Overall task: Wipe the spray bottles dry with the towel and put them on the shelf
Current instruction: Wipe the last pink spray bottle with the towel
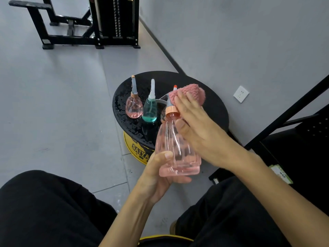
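A large clear pink spray bottle (175, 148) with an orange collar is held upright above my lap. My left hand (158, 175) grips it round the base, thumb on the front. My right hand (197, 129) holds a pink fluffy towel (191, 93) against the bottle's spray head and neck, fingers laid over the cloth. On the wet black round stool top (210, 97) stand a small pink spray bottle (133, 107) and a teal spray bottle (149, 111). Another bottle behind the held one is mostly hidden.
The stool has a yellow base (137, 150) and stands by a grey wall with a white socket (241, 94). A black metal shelf frame (292, 107) is at the right. Black gym equipment (106, 24) stands at the back. My dark trouser legs fill the foreground.
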### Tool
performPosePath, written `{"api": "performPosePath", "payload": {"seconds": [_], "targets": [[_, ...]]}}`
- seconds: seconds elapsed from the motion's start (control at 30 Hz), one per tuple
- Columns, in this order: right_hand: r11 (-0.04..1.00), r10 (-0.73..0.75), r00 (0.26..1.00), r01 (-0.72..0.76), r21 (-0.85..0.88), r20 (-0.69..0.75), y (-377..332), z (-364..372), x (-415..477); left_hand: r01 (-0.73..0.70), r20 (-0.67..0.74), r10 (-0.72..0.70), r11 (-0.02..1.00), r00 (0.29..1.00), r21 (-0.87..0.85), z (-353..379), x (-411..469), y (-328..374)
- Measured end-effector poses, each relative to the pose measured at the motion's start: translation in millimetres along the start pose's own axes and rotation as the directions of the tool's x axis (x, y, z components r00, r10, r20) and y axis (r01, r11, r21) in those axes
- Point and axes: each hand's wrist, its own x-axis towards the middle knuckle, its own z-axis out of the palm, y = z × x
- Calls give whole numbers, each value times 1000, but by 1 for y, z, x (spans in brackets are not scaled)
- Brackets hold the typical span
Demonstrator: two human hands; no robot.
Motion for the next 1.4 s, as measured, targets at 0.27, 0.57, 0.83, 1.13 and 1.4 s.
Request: {"api": "performPosePath", "payload": {"seconds": [0.27, 0.57, 0.83, 1.13, 1.4], "targets": [[993, 7, 1000, -8, -116, -10, 12, -22, 18, 76, -17, -75, 997, 997, 5, 3, 2, -2], [996, -86, 990, 90, -24, 109, -10, -12, 7, 63, -26, -64, 998, 998, -11, -1, 0, 0], [982, -37, 999, 43, -185, 36, 0, -18, 28, 106, -27, -107, 994, 994, -18, 5, 1, -3], [983, -130, 990, 122, -138, -50, -12, -17, 13, 82, -19, -82, 996, 996, -32, 2, 1, 0], [987, 54, 997, -61, -151, -48, 3, -21, 24, 76, -19, -76, 997, 997, 5, 7, 0, -1]]}}
